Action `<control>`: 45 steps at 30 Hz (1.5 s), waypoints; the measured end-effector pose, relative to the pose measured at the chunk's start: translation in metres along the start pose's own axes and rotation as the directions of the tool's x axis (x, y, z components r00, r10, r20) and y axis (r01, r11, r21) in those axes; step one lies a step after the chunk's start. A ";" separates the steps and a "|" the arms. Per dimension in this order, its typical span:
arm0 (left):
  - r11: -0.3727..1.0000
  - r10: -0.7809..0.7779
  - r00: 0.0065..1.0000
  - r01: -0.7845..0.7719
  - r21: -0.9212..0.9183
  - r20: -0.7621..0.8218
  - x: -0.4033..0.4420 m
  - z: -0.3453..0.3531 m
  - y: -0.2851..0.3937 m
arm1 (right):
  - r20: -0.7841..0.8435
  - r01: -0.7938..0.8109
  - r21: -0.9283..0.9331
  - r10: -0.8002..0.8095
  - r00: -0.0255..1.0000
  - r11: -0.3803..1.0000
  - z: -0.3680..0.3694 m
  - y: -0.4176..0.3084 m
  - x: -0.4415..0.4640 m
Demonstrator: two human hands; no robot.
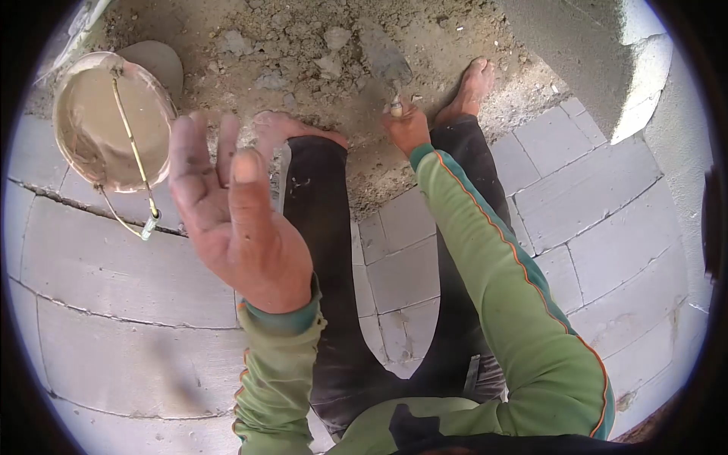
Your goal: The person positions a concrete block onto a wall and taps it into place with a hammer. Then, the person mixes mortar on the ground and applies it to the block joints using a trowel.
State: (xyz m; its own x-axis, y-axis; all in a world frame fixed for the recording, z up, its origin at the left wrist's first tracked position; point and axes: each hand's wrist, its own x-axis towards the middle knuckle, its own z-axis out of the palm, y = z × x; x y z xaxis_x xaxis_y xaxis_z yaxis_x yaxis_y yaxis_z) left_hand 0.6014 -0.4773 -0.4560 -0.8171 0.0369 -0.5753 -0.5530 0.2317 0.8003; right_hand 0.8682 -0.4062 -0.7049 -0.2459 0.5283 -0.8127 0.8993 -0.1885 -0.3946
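Observation:
My left hand point(246, 220) is raised close to the camera with its fingers apart and nothing in it. Mud or dust marks its palm and fingers. Farther forward, my right hand point(408, 127) is closed round the handle of a trowel point(388, 62). The trowel's grey blade points away from me, over loose, lumpy soil point(303, 45). Both arms are in green sleeves.
A bucket point(114, 125) of muddy liquid, with a handle, stands at the upper left on pale paving blocks point(121, 265). My bare feet rest at the soil's edge. A grey wall point(584, 61) rises at the upper right.

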 end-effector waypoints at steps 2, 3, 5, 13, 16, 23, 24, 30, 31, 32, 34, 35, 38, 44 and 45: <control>0.982 -0.189 0.980 0.190 -0.004 0.058 -0.059 -0.002 -0.025 | -0.228 0.071 0.341 0.009 0.974 0.937 -0.012 0.023 0.016; 0.970 -0.237 0.966 0.230 0.073 0.104 -0.072 -0.011 -0.044 | -0.359 0.089 0.377 0.057 0.932 0.922 -0.029 0.015 0.030; 0.941 -0.305 0.931 0.261 0.214 0.203 -0.083 -0.019 -0.077 | -0.323 -0.013 0.554 0.230 0.918 0.832 -0.066 -0.016 0.058; 0.947 -0.315 0.940 0.321 -0.032 0.128 -0.052 -0.006 -0.092 | -0.435 0.001 -0.008 -0.004 0.900 1.000 0.023 -0.030 0.079; 0.933 -0.357 0.929 0.360 -0.017 0.094 -0.039 -0.010 -0.090 | -0.268 -0.009 -0.168 -0.037 0.963 0.986 0.002 -0.038 0.030; 0.962 -0.199 0.974 0.215 -0.167 0.104 -0.014 -0.025 -0.069 | -0.005 -0.161 0.437 0.182 0.983 0.885 -0.012 -0.053 0.055; 0.971 -0.152 0.984 0.166 -0.170 0.094 -0.009 -0.028 -0.064 | 0.065 -0.194 0.433 0.184 0.981 0.880 -0.007 -0.060 0.055; 0.920 0.390 0.917 -0.391 0.014 -0.086 0.092 -0.049 0.013 | -0.081 0.187 -0.156 -0.201 0.976 0.970 -0.061 0.015 0.001; 0.873 0.487 0.867 -0.481 0.079 -0.107 0.125 -0.049 0.026 | -0.030 0.107 -0.096 -0.111 0.993 0.990 -0.070 -0.023 -0.016; 0.831 0.548 0.831 -0.526 0.179 -0.101 0.158 -0.050 0.038 | 0.027 0.015 -0.050 -0.014 1.000 0.999 -0.077 -0.060 -0.031; 0.741 0.643 0.760 -0.585 0.330 -0.095 0.226 -0.056 0.056 | 0.028 0.019 -0.129 -0.015 1.000 0.992 -0.078 -0.091 -0.039; 0.697 0.683 0.724 -0.607 0.383 -0.097 0.259 -0.060 0.064 | 0.022 0.017 -0.169 -0.014 1.000 0.985 -0.079 -0.102 -0.042; 0.432 0.757 0.653 -0.475 0.767 -0.022 0.340 -0.080 0.080 | 0.096 0.136 0.033 -0.138 0.986 0.990 -0.076 -0.123 -0.061; 0.692 -0.107 0.972 0.223 0.686 -0.207 0.454 -0.132 0.106 | 0.227 -0.088 0.227 0.035 0.973 0.970 -0.080 -0.165 -0.088; 0.853 -0.250 0.968 0.236 0.465 -0.032 0.450 -0.138 0.102 | 0.249 -0.132 0.227 0.074 0.966 0.965 -0.082 -0.169 -0.090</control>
State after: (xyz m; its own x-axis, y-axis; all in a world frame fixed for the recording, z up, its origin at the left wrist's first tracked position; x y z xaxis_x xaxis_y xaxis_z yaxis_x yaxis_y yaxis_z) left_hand 0.1543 -0.5715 -0.6096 -0.6577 -0.0536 -0.7513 -0.5888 0.6587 0.4684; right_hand 0.7678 -0.3541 -0.5300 -0.2612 0.2901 -0.9207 0.8180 -0.4398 -0.3707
